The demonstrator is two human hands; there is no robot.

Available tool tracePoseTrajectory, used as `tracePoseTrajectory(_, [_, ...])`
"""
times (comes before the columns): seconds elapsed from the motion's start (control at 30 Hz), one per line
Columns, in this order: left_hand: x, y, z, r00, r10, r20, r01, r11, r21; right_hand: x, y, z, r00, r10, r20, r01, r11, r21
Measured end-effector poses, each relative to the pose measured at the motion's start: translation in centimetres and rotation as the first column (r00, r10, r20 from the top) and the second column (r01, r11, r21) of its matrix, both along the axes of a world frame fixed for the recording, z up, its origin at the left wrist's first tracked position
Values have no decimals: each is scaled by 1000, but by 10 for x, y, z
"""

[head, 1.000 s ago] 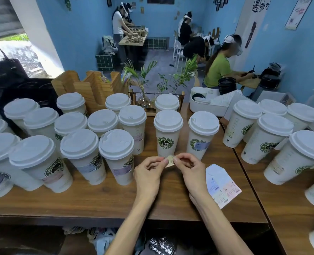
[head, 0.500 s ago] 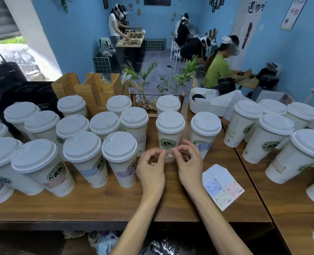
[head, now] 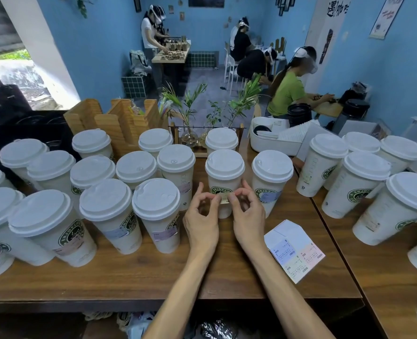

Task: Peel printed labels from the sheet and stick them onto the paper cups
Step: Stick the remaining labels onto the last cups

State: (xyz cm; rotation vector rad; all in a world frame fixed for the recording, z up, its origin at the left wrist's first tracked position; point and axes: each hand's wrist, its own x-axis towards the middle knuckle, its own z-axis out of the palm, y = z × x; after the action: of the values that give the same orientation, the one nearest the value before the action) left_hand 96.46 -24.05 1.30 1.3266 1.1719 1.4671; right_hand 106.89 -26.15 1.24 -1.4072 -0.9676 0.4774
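**Both hands pinch label at cup front**

Left hand (head: 201, 216) and right hand (head: 247, 214) each pinch an end of the yellow label (head: 223, 198), its long axis level across the cup (head: 224, 184) directly ahead of my fingers, just under the green "ENJOY LIFE" logo. Label sheet (head: 294, 249) lies beside my right wrist, print unreadable.

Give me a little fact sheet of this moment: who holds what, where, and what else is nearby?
activity: sticking a label on a cup
left hand: pinches the label's left end
right hand: pinches the label's right end
label: yellowish, against the cup's front, below the logo
cup: upright, white lid on
sheet: flat on the table, right of the hands, some labels left
table: wooden, crowded with lidded cups
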Motion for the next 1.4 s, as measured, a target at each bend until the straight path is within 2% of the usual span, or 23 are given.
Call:
tracePoseTrajectory(0.13, [3, 4, 1, 999, -2, 54, 2, 1000, -5, 0, 5, -3, 1000, -2, -8, 2, 1000, 13])
tracePoseTrajectory(0.47, [3, 11, 0, 998, 28, 51, -29, 1000, 7, -1, 10, -1, 1000, -15, 21, 14, 999, 37])
tracePoseTrajectory(0.77, [4, 7, 4, 998, 50, 38, -52, 997, 60, -13, 9, -2, 992, 0, -128, 12, 996, 90])
tracePoseTrajectory(0.83, [4, 6, 5, 995, 40, 86, -43, 999, 33, -16, 8, 1, 982, 4, -187, 16, 994, 107])
tracePoseTrajectory(0.93, [1, 6, 13, 957, -26, 290, 43, 998, -55, -15, 7, 5, 958, 37, -285, 0, 992, 130])
tracePoseTrajectory(1.13, [1, 11, 4, 993, -71, 95, 68, 997, 36, -15, 9, 0, 968, 62, -243, -38, 994, 100])
tracePoseTrajectory(1.27, [1, 11, 5, 992, -60, 112, 56, 998, 39, -15, 12, -2, 963, 48, -266, -20, 994, 106])
tracePoseTrajectory(1.4, [1, 11, 4, 1000, -10, 23, 8, 996, 94, -14, 10, 1, 961, 49, -271, -22, 995, 100])
